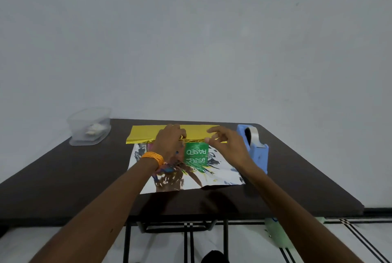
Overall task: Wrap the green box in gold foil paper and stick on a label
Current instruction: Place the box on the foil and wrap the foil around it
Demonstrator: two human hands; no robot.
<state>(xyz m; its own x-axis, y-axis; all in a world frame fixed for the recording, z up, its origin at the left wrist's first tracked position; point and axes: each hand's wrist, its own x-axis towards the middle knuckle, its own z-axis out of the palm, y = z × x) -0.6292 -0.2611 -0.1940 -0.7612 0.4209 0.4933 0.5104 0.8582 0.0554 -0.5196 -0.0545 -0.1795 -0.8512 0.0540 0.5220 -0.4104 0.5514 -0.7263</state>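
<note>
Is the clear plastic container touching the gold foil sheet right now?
Apart. The head view shows a strip of bare dark table between the clear plastic container and the left edge of the gold foil sheet.

Green box [196, 153] left side hidden behind left hand [169, 143]; container [89, 126] contents indistinct.

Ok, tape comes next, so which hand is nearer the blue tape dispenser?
Right. The right hand is beside the tape dispenser; the left hand is farther off, beyond the green box.
</note>
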